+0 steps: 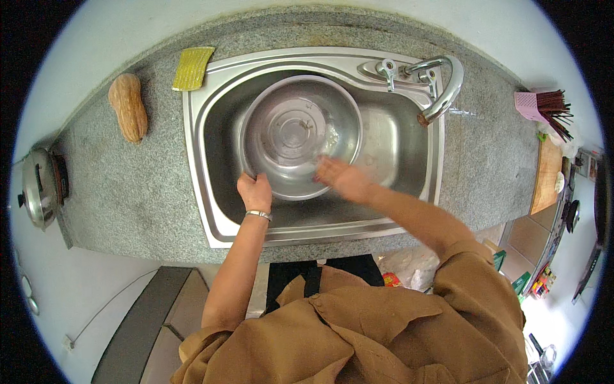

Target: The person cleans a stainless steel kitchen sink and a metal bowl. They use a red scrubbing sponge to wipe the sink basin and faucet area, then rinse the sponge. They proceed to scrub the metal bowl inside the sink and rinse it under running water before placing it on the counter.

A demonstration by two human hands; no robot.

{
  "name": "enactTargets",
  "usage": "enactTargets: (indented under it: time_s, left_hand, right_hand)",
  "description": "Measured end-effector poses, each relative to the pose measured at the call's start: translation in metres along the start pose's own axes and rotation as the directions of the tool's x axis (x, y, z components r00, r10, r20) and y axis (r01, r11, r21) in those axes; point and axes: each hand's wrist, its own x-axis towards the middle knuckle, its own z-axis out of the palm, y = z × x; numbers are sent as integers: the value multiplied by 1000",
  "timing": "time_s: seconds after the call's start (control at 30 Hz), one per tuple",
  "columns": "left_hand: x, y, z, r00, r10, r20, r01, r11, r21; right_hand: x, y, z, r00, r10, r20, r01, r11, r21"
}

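Observation:
A round stainless steel basin (292, 134) sits inside a stainless steel sink (314, 234). Small brown bits and what looks like shallow water lie on its ringed bottom. My left hand (255, 189) grips the basin's near-left rim, thumb and fingers on either side of it. Over the near-right part of the basin is my right hand (340, 177), blurred by motion. Its fingers reach inside the rim; whether they touch the metal I cannot tell. The curved chrome faucet (451, 91) arches at the sink's back right corner, beside two lever handles (387, 72).
A yellow-green scouring cloth (194, 68) lies by the sink's back left corner. Further left are a butternut squash (128, 108) and a lidded metal pot (39, 187). On the right stand a pink holder (529, 106) of chopsticks and a wooden cutting board (547, 168).

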Motion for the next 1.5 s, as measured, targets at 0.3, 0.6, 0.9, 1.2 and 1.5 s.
enactTargets:
  time_s: [0.3, 0.6, 0.9, 1.2, 1.5]
  left_hand:
    - [-8, 38, -18, 970, -170, 172, 198, 967, -162]
    - [-31, 32, -8, 708, -587, 393, 706, 574, -415]
    - [-48, 45, -8, 893, -447, 50, 410, 762, -501]
    - [-47, 33, -8, 949, -315, -24, 274, 859, -432]
    - [-41, 25, -19, 994, 74, -86, -89, 978, -189]
  right_hand:
    - [-10, 21, -2, 997, 62, 35, -62, 998, 3]
    - [38, -68, -16, 990, 118, 81, -143, 858, 493]
    - [13, 5, -21, 991, 50, 122, -64, 992, 111]
    - [53, -48, -5, 978, 5, 207, -103, 879, 465]
    - [49, -14, 25, 957, 124, 262, -131, 991, 10]
